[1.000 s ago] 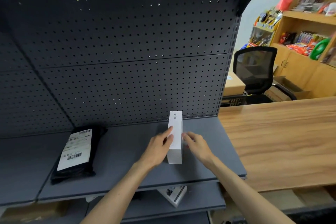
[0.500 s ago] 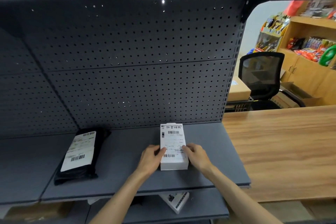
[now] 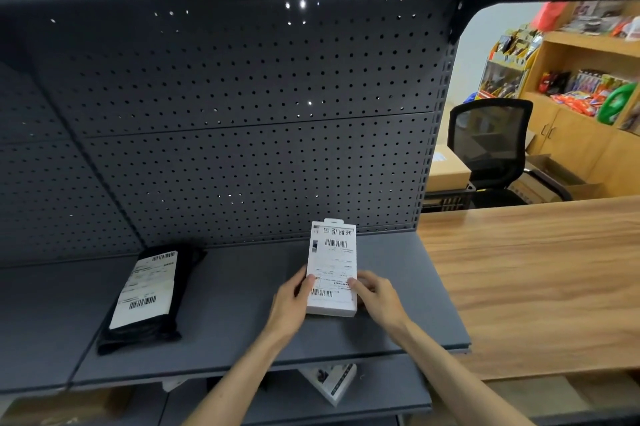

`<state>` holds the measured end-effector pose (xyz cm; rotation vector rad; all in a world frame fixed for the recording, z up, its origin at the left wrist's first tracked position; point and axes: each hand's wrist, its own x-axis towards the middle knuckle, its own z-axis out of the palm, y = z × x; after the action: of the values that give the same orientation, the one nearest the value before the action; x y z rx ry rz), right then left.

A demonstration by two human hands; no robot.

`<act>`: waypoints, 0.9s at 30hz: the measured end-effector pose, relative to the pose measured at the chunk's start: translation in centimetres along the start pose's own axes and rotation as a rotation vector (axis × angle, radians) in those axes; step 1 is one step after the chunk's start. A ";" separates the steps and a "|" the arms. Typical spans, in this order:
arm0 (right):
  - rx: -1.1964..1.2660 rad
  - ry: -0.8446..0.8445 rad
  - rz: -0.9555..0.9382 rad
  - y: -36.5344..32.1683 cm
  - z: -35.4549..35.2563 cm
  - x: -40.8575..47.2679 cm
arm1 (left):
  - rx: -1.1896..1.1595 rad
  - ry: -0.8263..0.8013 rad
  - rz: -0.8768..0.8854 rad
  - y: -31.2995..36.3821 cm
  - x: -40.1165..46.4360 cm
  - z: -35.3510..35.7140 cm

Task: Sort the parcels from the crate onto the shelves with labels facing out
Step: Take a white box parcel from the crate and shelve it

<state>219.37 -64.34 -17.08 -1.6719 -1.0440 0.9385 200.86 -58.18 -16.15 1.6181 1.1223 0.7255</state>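
On the grey shelf (image 3: 242,287), towards its right end and a little in from the near edge, a slim white parcel (image 3: 331,270) is lying flat with its printed label facing up. Both hands are holding it at its near end: the left hand (image 3: 291,304) is gripping the left long edge with its thumb lying over the label, and the right hand (image 3: 379,297) is pinching the right long edge the same way. It is looking like a stiff little carton, with square corners that are not sagging, and light, I would judge, given how loosely the fingertips are managing it. The long side edges seem the sensible place to take hold, since the label face is smooth and may slip. Further left on the same shelf, well apart, a black soft-wrapped parcel (image 3: 152,297) is lying label up, looking floppy by comparison
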 end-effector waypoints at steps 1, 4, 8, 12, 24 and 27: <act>0.022 -0.007 -0.005 0.0 -0.1 0.1 | -0.042 -0.003 0.008 0.3 0.1 0.0; 0.063 -0.004 0.012 -0.8 -0.6 0.2 | -0.082 -0.042 -0.017 1.6 0.6 -0.8; 0.167 0.099 0.084 -1.9 -2.6 0.7 | 0.019 -0.184 -0.041 3.5 1.2 -3.4; 0.215 0.079 0.152 -2.8 -5.0 0.5 | 0.114 -0.297 -0.062 4.6 1.8 -5.6; 0.331 0.017 0.147 -2.6 -4.3 0.3 | -0.119 0.090 -0.068 2.3 2.1 -4.6; 0.435 0.097 0.189 -2.3 -4.1 0.7 | -0.291 0.143 -0.185 0.9 1.8 -3.3</act>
<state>222.79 -64.43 -13.80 -1.4468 -0.5708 1.1047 199.03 -55.28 -14.36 1.2173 1.1896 0.8496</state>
